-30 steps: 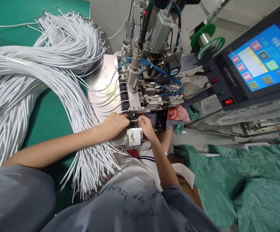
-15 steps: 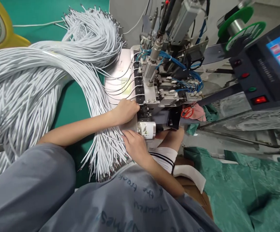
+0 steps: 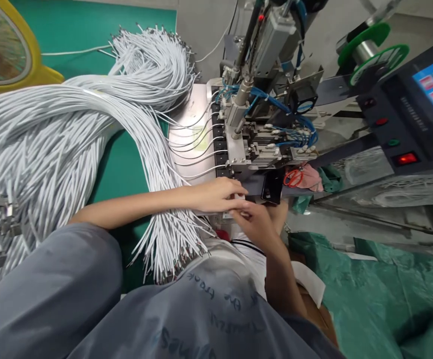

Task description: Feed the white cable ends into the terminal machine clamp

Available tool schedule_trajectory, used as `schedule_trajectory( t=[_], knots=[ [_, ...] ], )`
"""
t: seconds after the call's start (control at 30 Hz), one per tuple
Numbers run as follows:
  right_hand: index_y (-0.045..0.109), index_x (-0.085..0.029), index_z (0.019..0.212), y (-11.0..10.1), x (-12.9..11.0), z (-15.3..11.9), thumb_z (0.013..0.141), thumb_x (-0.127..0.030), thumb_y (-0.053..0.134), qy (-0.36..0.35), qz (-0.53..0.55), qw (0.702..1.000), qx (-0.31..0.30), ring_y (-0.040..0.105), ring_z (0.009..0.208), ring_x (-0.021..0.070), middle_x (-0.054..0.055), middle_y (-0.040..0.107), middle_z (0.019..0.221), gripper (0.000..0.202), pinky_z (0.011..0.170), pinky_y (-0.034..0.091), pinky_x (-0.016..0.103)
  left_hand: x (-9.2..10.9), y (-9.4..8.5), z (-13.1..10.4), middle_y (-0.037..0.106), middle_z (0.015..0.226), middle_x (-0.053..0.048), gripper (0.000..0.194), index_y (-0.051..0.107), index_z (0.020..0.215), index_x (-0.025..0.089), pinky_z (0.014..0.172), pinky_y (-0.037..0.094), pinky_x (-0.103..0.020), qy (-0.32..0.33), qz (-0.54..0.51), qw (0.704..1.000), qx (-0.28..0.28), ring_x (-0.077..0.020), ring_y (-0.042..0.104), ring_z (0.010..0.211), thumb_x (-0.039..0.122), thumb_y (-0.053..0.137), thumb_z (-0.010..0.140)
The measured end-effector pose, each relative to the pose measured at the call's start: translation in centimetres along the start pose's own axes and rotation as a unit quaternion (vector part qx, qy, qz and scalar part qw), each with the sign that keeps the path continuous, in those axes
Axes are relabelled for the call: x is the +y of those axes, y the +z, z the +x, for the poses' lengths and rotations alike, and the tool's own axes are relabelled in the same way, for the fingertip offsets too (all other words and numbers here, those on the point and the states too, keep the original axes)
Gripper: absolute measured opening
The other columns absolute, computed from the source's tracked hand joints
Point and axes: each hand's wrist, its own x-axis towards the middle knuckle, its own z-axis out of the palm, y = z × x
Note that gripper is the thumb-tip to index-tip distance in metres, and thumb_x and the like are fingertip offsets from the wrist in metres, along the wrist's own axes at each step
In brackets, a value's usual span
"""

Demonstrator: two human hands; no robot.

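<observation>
My left hand [image 3: 221,193] reaches in from the left across the white cables [image 3: 156,184], palm down, its fingers bent over the front of the machine's base. My right hand [image 3: 254,219] meets it there with closed fingers, and the fingertips of both hands touch or nearly touch. A small pale patch shows between them; what they hold, if anything, I cannot make out. The labelled cylinder at this spot is mostly covered by the hands. Just behind, several single white cables run into the black slots [image 3: 220,158] of the benchtop machine [image 3: 240,127].
Big bundles of white cable lie on the green mat [image 3: 119,149]. A yellow fan [image 3: 37,65] stands at the far left. Near the machine's right side are a black phone [image 3: 272,187] and red-handled scissors [image 3: 294,177]. A control panel [image 3: 395,114] stands at right.
My left hand has left the cable slots and moved right and towards me. My right hand has moved right and up, meeting it over the cylinder. Another cable now sits in the front slot.
</observation>
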Motion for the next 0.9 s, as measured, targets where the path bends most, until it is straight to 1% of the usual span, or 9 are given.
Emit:
schedule_trajectory(
  t=[0.07, 0.17, 0.27, 0.37, 0.5, 0.57, 0.67, 0.8, 0.9],
  knots=[
    [0.066, -0.017, 0.073, -1.8, 0.7, 0.2, 0.074, -0.030, 0.066, 0.052, 0.098, 0.993, 0.047, 0.055, 0.058, 0.0139, 0.002, 0.063, 0.067, 0.013, 0.054, 0.042, 0.026, -0.5, 0.1, 0.2, 0.064, 0.091, -0.008, 0.034, 0.064, 0.103, 0.010, 0.070, 0.044, -0.024, -0.016, -0.043, 0.999, 0.011, -0.0145, 0.059, 0.080, 0.038, 0.050, 0.089],
    [0.065, -0.018, 0.078, -2.7, 1.3, 0.7, 0.067, -0.030, 0.073, 0.077, 0.283, 0.949, 0.112, 0.054, 0.056, 0.0108, -0.001, 0.062, 0.064, 0.018, 0.055, 0.043, 0.024, -1.0, 0.2, 0.4, 0.062, 0.078, -0.004, 0.022, 0.067, 0.089, 0.011, 0.064, 0.041, -0.021, -0.019, -0.099, 0.993, 0.054, -0.0107, 0.055, 0.070, 0.029, 0.054, 0.087],
    [0.066, -0.020, 0.083, -1.9, 1.3, 1.1, 0.070, -0.032, 0.071, 0.057, 0.423, 0.897, 0.111, 0.054, 0.057, 0.0101, -0.001, 0.061, 0.063, 0.018, 0.055, 0.043, 0.023, -0.8, 0.2, 0.4, 0.058, 0.070, -0.001, 0.018, 0.067, 0.079, 0.012, 0.061, 0.039, -0.020, -0.021, -0.139, 0.985, 0.097, -0.0084, 0.051, 0.064, 0.022, 0.054, 0.086],
    [0.067, -0.020, 0.078, -1.3, 1.0, 1.4, 0.071, -0.031, 0.070, 0.031, 0.477, 0.873, 0.091, 0.052, 0.058, 0.0098, 0.000, 0.059, 0.068, 0.014, 0.054, 0.042, 0.023, -0.5, 0.2, 0.3, 0.055, 0.068, 0.000, 0.018, 0.068, 0.080, 0.012, 0.057, 0.039, -0.019, -0.024, -0.172, 0.980, 0.103, -0.0076, 0.050, 0.061, 0.023, 0.055, 0.086],
    [0.067, -0.019, 0.075, -1.5, 0.8, 1.5, 0.069, -0.040, 0.071, 0.022, 0.477, 0.877, 0.058, 0.050, 0.061, 0.0115, 0.001, 0.055, 0.070, 0.022, 0.052, 0.040, 0.025, -0.2, 0.2, 0.2, 0.053, 0.069, 0.000, 0.019, 0.068, 0.085, 0.012, 0.054, 0.040, -0.019, -0.025, -0.216, 0.972, 0.091, -0.0068, 0.051, 0.058, 0.023, 0.053, 0.087],
    [0.067, -0.020, 0.076, -1.5, 0.9, 1.6, 0.067, -0.039, 0.072, 0.028, 0.452, 0.889, 0.067, 0.048, 0.057, 0.0103, 0.000, 0.053, 0.069, 0.022, 0.049, 0.038, 0.024, -0.1, 0.2, 0.2, 0.052, 0.070, 0.000, 0.020, 0.068, 0.085, 0.011, 0.052, 0.041, -0.019, -0.044, -0.249, 0.964, 0.085, -0.0061, 0.052, 0.055, 0.023, 0.051, 0.088],
    [0.066, -0.019, 0.072, -1.0, 1.0, 1.8, 0.068, -0.030, 0.072, 0.025, 0.376, 0.915, 0.146, 0.044, 0.052, 0.0070, -0.001, 0.055, 0.072, 0.013, 0.048, 0.035, 0.023, 0.0, 0.2, 0.2, 0.052, 0.071, 0.000, 0.020, 0.068, 0.085, 0.011, 0.053, 0.043, -0.019, -0.053, -0.249, 0.964, 0.082, -0.0065, 0.054, 0.056, 0.022, 0.052, 0.087],
    [0.067, -0.018, 0.068, 0.1, 0.3, 1.7, 0.073, -0.026, 0.067, -0.001, 0.230, 0.935, 0.270, 0.052, 0.064, 0.0113, 0.001, 0.060, 0.073, 0.009, 0.057, 0.041, 0.025, -0.2, 0.3, 0.3, 0.054, 0.067, -0.001, 0.021, 0.069, 0.086, 0.011, 0.055, 0.042, -0.020, -0.038, -0.177, 0.978, 0.105, -0.0079, 0.054, 0.058, 0.021, 0.050, 0.088],
    [0.069, -0.017, 0.071, 0.2, -0.5, 1.3, 0.077, -0.028, 0.063, 0.007, 0.102, 0.949, 0.299, 0.047, 0.057, 0.0101, 0.000, 0.056, 0.065, 0.014, 0.052, 0.037, 0.024, -0.6, 0.4, 0.2, 0.056, 0.068, -0.002, 0.023, 0.069, 0.090, 0.012, 0.059, 0.042, -0.021, 0.003, -0.069, 0.989, 0.132, -0.0098, 0.053, 0.063, 0.020, 0.048, 0.089]
  ],
)
